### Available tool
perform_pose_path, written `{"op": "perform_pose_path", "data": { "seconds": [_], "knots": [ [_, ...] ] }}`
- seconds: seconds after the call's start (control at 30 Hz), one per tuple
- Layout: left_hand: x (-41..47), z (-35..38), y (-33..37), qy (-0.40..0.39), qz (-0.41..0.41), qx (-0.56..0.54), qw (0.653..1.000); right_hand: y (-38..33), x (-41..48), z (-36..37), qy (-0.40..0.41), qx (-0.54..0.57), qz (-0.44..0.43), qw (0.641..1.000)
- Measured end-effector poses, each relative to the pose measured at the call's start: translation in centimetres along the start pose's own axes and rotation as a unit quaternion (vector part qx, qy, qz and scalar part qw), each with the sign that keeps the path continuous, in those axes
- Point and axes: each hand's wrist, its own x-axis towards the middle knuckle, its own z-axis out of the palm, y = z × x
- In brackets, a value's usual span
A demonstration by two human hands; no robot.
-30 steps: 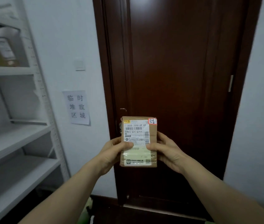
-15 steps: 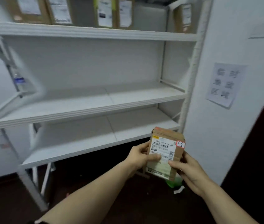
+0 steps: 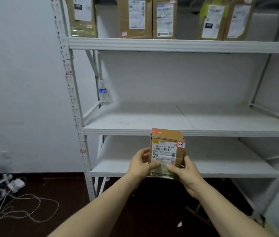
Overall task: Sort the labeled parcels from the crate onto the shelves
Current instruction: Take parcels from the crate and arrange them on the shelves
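White metal shelving unit [image 3: 77, 117] stands against a pale wall [image 3: 24, 82] and fills most of the view, over a dark floor [image 3: 152, 211]. In front of it, held up in the air and resting on no board, is a small brown cardboard parcel [image 3: 167, 137], upright, its top overlapping the front edge of the middle shelf [image 3: 135, 124] as seen from the head camera. A white printed shipping label [image 3: 164, 151] covers its near face, with a small red-edged handwritten sticker [image 3: 180, 144] at the label's upper right corner (the marks look like "5-2-2", though the writing is small).

Both hands grasp the parcel. The left hand [image 3: 140, 166] curls round its left edge with the thumb pressed on the label; the right hand [image 3: 186, 173] wraps the lower right corner, thumb also on the front.

Below the hands runs the lower shelf [image 3: 221, 168]. Above, the top shelf [image 3: 169, 46] carries a row of tall brown cardboard boxes [image 3: 135, 17], each with a white label. A clear plastic water bottle [image 3: 103, 93] stands at the back left corner of the middle shelf. Grey cables [image 3: 15, 202] lie tangled on the floor at the left, and a small white scrap [image 3: 179, 224] lies on the floor between the forearms.
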Motion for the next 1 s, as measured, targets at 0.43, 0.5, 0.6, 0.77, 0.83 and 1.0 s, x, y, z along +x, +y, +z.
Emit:
{"op": "perform_pose_path", "data": {
  "seconds": [0.43,0.5,0.6,0.77,0.83,1.0],
  "knots": [
    [15.5,-10.6,-2.2,0.052,0.034,0.085,0.994,1.0,17.7,12.4,-0.024,-0.144,-0.087,0.986],
    [18.1,-11.1,-2.4,0.066,0.048,0.100,0.992,1.1,20.8,13.0,-0.034,-0.152,-0.085,0.984],
    [21.8,-11.6,-3.1,0.099,0.055,0.123,0.986,1.6,25.5,13.9,-0.056,-0.179,-0.083,0.979],
    [26.4,-13.0,-3.5,0.146,0.032,0.152,0.977,2.1,31.6,15.8,-0.095,-0.230,-0.078,0.965],
    [27.9,-14.0,-4.0,0.169,0.022,0.174,0.970,2.3,33.6,16.7,-0.098,-0.257,-0.084,0.958],
    [30.3,-16.0,-5.8,0.184,-0.011,0.248,0.951,3.6,36.4,18.7,-0.092,-0.355,-0.089,0.926]
  ]
}}
